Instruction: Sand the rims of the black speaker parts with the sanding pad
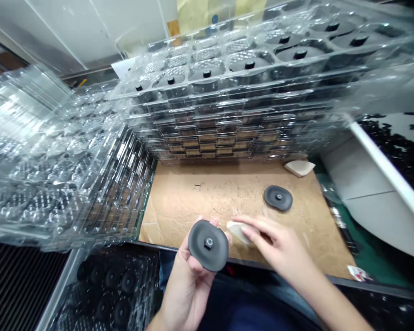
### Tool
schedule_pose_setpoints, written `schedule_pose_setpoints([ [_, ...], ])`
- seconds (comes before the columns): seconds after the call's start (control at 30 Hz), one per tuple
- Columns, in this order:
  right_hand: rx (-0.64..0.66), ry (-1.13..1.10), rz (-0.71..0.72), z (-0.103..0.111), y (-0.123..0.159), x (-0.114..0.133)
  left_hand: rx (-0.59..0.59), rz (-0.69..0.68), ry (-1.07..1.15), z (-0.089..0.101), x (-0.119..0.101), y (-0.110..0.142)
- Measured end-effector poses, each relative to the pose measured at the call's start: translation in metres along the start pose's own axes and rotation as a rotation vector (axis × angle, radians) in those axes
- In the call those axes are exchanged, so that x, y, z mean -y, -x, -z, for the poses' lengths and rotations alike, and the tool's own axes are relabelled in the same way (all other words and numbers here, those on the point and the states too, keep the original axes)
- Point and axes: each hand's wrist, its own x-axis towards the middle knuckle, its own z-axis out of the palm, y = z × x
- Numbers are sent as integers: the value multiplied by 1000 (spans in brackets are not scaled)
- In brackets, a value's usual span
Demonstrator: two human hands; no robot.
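The left hand's (193, 285) fingers curl closed around the underside of a dark grey oval disc (212, 257) with a raised hub; the right hand's (278, 241) thumb and fingers pinch a whitish pad (238, 231) just beside it. Below the fingers lies a marked brown cardboard sheet (207, 184), with a second oval disc (285, 198) beyond the right fingers. Clear plastic blister trays (227, 103) rise in stacks ahead and left of the fingers, pale wall panels (134, 25) behind.
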Motion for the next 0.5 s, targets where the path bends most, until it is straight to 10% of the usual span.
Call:
schedule_pose_setpoints([
  [0.13,40,-31,-13,-22,17,-20,35,-17,69,4,-2,-3],
  [0.3,-165,-84,-46,-2,7,26,13,10,22,-6,3,-2],
  [0.37,-279,-125,120,7,2,54,53,33,7,-7,4,-1],
  [0.5,-75,-122,377,14,2,86,104,62,15,1,0,0],
])
